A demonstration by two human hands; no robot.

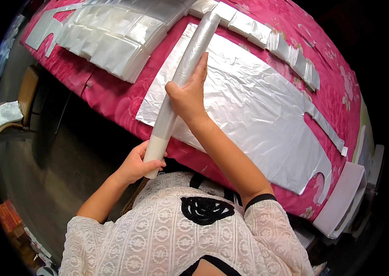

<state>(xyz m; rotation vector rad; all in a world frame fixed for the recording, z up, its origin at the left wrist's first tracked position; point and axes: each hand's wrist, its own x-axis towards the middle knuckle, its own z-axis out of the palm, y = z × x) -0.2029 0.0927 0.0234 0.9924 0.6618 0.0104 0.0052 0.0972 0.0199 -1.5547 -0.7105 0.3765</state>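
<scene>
Lace blouse (130, 230) nearest; plastic roll (194, 50) slants away rightward, my left hand (134, 162) gripping low, right hand (189, 97) seemingly cupping mid-length.

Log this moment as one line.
left hand: holds plastic roll by near end | right hand: touches roll's middle | silvery bag: flat on pink cloth

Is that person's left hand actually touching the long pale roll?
Touching. The head view shows the left hand gripping the lower end of the roll, its thumb lying across the front.
</scene>
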